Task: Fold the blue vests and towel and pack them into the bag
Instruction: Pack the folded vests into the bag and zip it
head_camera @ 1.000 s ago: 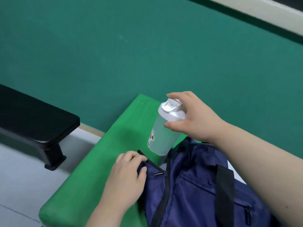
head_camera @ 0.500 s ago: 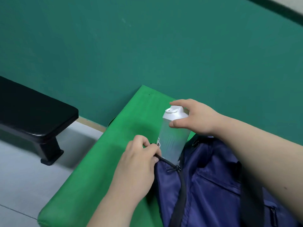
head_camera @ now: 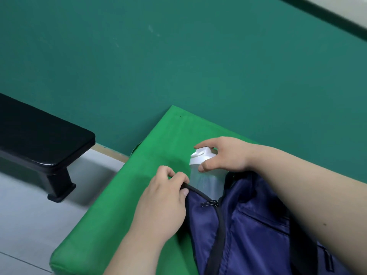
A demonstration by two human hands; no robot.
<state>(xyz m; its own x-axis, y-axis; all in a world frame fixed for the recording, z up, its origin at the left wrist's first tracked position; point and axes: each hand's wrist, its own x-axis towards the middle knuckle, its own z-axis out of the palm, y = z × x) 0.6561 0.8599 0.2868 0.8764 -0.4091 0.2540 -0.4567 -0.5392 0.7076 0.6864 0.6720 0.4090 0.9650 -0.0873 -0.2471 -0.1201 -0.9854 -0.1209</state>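
1. One dark blue bag (head_camera: 248, 231) is lying on one bright green padded surface (head_camera: 111, 215), filling the lower right of the head view, with its zipped opening turned toward the far end.
2. One clear plastic bottle (head_camera: 206, 181) with one white flip-top lid (head_camera: 200, 155) is standing in that opening, its lower part sinking behind the bag's black zip edge and its top leaning slightly left.
3. Two bare hands are working at the bag. The right hand (head_camera: 226, 155) is gripping the bottle at the lid from above, thumb on the near side and fingers curling over the far side.
4. The left hand (head_camera: 164, 201) is pinching the black zip edge beside the bottle, its fingers curled over the rim.
5. One metal zip pull (head_camera: 208, 204) is hanging just below the bottle, and one black strap (head_camera: 303, 251) is crossing the bag under the right forearm.
6. One black bench (head_camera: 39, 139) is standing on the pale floor (head_camera: 23, 205) to the left, against a teal wall (head_camera: 178, 56).
7. The bottle's side is too blurred for any print to be read.
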